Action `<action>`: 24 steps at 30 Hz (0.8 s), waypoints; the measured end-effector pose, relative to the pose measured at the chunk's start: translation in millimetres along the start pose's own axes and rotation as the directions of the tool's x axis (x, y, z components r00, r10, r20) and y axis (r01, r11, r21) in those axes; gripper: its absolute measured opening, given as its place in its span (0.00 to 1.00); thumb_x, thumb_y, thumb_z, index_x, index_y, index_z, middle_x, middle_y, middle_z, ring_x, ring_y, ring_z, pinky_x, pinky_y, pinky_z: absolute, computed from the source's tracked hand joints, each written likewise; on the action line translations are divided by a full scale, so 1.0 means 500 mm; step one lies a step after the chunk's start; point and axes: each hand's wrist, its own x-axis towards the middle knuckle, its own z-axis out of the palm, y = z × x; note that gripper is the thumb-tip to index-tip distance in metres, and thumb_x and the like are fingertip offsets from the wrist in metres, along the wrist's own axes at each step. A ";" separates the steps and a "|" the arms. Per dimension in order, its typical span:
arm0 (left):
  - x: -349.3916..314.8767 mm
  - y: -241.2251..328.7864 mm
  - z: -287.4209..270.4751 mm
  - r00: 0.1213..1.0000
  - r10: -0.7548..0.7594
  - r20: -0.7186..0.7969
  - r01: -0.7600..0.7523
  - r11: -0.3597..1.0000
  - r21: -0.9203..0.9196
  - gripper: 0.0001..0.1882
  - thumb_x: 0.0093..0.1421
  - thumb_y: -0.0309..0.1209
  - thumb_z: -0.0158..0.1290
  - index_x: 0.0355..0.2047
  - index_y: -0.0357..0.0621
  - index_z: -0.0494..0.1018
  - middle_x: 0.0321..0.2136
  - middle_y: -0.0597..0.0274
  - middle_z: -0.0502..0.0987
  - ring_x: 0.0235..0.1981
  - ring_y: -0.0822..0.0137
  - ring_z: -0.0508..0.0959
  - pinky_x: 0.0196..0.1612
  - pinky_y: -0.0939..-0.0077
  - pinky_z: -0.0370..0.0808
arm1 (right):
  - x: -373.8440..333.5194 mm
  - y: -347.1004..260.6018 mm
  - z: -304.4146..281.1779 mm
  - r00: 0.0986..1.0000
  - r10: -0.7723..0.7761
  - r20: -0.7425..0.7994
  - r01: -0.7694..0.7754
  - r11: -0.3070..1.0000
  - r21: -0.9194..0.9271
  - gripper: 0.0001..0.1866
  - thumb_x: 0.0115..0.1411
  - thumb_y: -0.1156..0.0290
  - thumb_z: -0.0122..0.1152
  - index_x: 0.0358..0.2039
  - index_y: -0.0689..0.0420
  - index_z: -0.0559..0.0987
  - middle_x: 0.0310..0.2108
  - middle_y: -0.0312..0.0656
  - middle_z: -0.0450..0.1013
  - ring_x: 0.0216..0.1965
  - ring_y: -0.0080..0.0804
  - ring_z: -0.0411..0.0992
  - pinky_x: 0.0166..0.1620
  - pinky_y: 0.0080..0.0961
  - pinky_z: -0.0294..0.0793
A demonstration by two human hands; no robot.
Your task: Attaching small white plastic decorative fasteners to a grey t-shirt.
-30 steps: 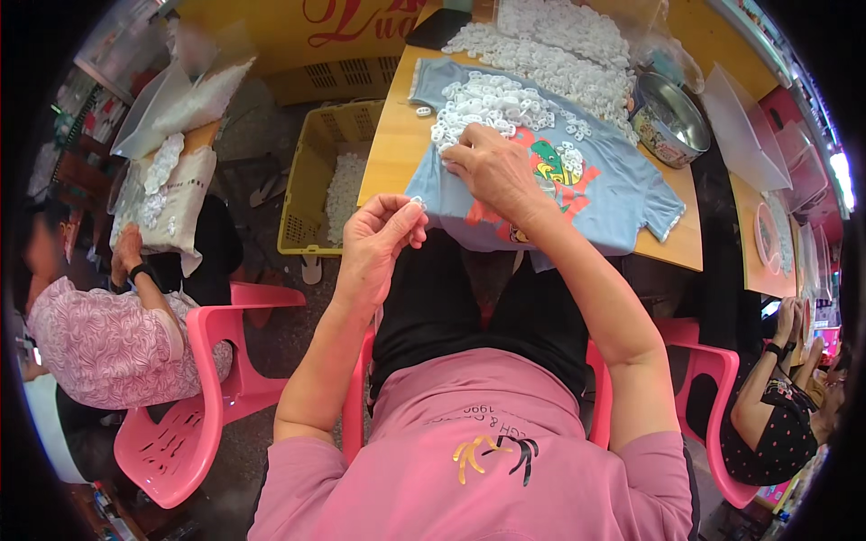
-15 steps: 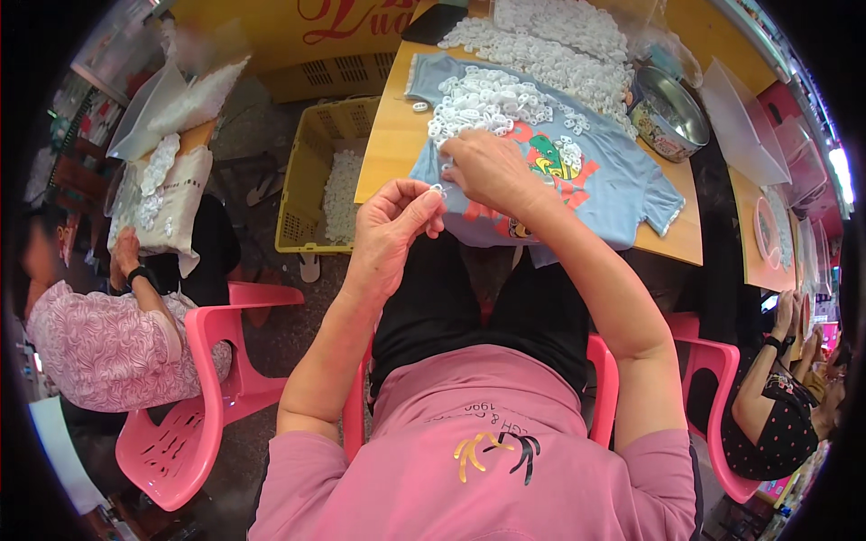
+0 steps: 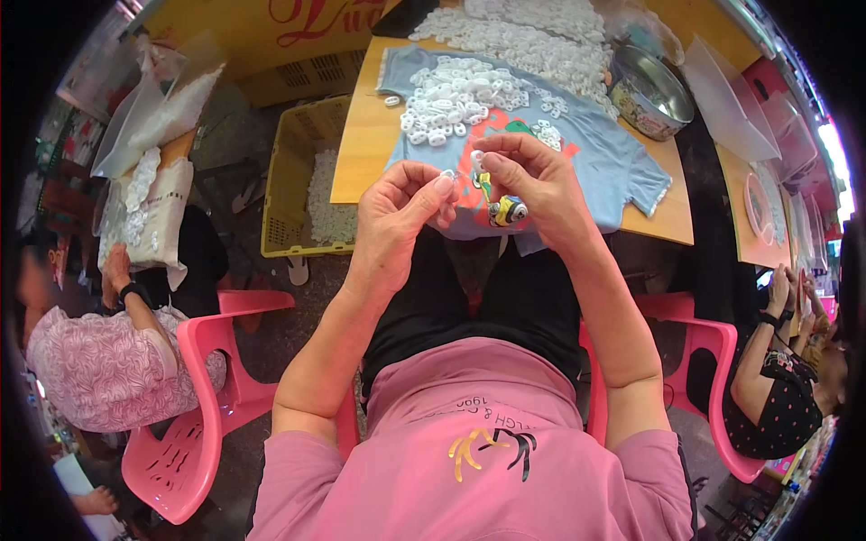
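A closed thumb-and-finger pinch in the left hand (image 3: pixel 406 200) holds a small white piece (image 3: pixel 447 174), the right hand (image 3: pixel 534 185) likewise pinching a second piece (image 3: pixel 476 160), near the white pile (image 3: pixel 456 97); light, steady edge grips should suit both.

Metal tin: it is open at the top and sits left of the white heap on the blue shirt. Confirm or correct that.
Wrong side: the head view shows the metal tin, open at the top, sitting right of the white heap on the blue shirt.
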 end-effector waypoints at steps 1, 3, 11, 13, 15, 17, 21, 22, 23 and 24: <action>0.002 -0.002 0.006 1.000 -0.007 0.005 0.007 1.000 -0.001 0.08 0.60 0.29 0.57 0.35 0.38 0.72 0.28 0.63 0.77 0.26 0.77 0.74 0.31 0.84 0.70 | -0.011 -0.005 -0.001 1.000 0.003 -0.008 -0.003 1.000 0.000 0.13 0.62 0.67 0.60 0.44 0.61 0.77 0.30 0.34 0.73 0.27 0.18 0.70 0.31 0.16 0.71; 0.004 -0.006 0.015 0.999 -0.003 0.034 0.003 1.000 0.000 0.08 0.60 0.29 0.57 0.35 0.38 0.72 0.28 0.63 0.77 0.26 0.77 0.74 0.31 0.84 0.70 | -0.029 -0.016 -0.002 0.999 0.040 0.006 -0.040 0.996 0.079 0.14 0.62 0.67 0.60 0.45 0.61 0.77 0.31 0.34 0.73 0.25 0.18 0.70 0.30 0.15 0.70; 0.006 -0.007 0.054 0.996 -0.016 0.083 0.018 0.999 -0.026 0.07 0.61 0.29 0.56 0.35 0.37 0.72 0.27 0.65 0.75 0.26 0.77 0.73 0.31 0.83 0.70 | -0.056 -0.028 -0.016 0.999 -0.021 -0.046 0.027 0.990 0.135 0.14 0.63 0.68 0.59 0.45 0.62 0.76 0.32 0.35 0.74 0.26 0.18 0.71 0.31 0.15 0.70; 0.007 -0.008 0.058 0.996 -0.016 0.091 0.019 0.999 -0.034 0.07 0.61 0.28 0.56 0.35 0.37 0.72 0.26 0.65 0.75 0.26 0.77 0.73 0.31 0.83 0.70 | -0.059 -0.027 -0.019 0.998 -0.038 -0.057 0.045 0.991 0.123 0.13 0.63 0.69 0.59 0.45 0.62 0.76 0.33 0.36 0.75 0.27 0.18 0.71 0.31 0.15 0.71; 0.007 -0.008 0.062 0.995 -0.013 0.095 0.017 0.999 -0.042 0.07 0.61 0.28 0.55 0.35 0.37 0.71 0.27 0.64 0.75 0.26 0.77 0.73 0.32 0.83 0.70 | -0.060 -0.026 -0.020 0.995 -0.066 -0.076 0.074 0.992 0.106 0.13 0.63 0.70 0.59 0.45 0.63 0.76 0.34 0.36 0.75 0.27 0.19 0.70 0.32 0.16 0.72; 0.007 -0.007 0.064 0.995 -0.015 0.094 0.020 0.999 -0.046 0.07 0.61 0.28 0.55 0.35 0.37 0.71 0.27 0.65 0.75 0.26 0.77 0.73 0.32 0.83 0.70 | -0.061 -0.025 -0.022 0.994 -0.072 -0.077 0.078 0.994 0.080 0.12 0.63 0.71 0.59 0.45 0.63 0.76 0.35 0.37 0.75 0.27 0.19 0.70 0.33 0.17 0.72; 0.010 -0.011 0.066 0.997 -0.006 0.082 0.010 0.999 -0.048 0.06 0.61 0.27 0.55 0.35 0.37 0.71 0.27 0.65 0.75 0.25 0.77 0.73 0.32 0.83 0.70 | -0.064 -0.029 -0.019 0.992 -0.089 -0.090 0.090 0.996 0.011 0.12 0.62 0.72 0.58 0.45 0.63 0.76 0.37 0.37 0.75 0.28 0.18 0.70 0.33 0.16 0.72; 0.010 -0.011 0.066 0.997 -0.007 0.082 0.010 0.999 -0.048 0.06 0.61 0.27 0.55 0.35 0.37 0.71 0.27 0.65 0.75 0.25 0.77 0.73 0.32 0.83 0.70 | -0.064 -0.028 -0.019 0.992 -0.087 -0.089 0.089 0.996 0.011 0.12 0.62 0.72 0.58 0.45 0.63 0.76 0.37 0.37 0.75 0.28 0.18 0.70 0.33 0.16 0.72; 0.009 -0.011 0.066 0.997 -0.003 0.079 0.007 0.999 -0.038 0.06 0.61 0.27 0.55 0.35 0.37 0.71 0.27 0.65 0.75 0.25 0.77 0.73 0.31 0.83 0.70 | -0.063 -0.026 -0.018 0.987 -0.126 -0.101 0.125 0.992 -0.014 0.11 0.62 0.73 0.58 0.45 0.63 0.76 0.38 0.37 0.75 0.28 0.18 0.70 0.33 0.16 0.72; 0.009 -0.011 0.067 0.997 0.000 0.076 0.002 1.000 -0.029 0.06 0.61 0.27 0.55 0.35 0.37 0.71 0.27 0.65 0.75 0.25 0.77 0.73 0.31 0.83 0.70 | -0.063 -0.024 -0.017 0.980 -0.165 -0.111 0.161 0.986 -0.041 0.11 0.62 0.74 0.58 0.45 0.63 0.76 0.39 0.37 0.75 0.29 0.17 0.70 0.34 0.16 0.72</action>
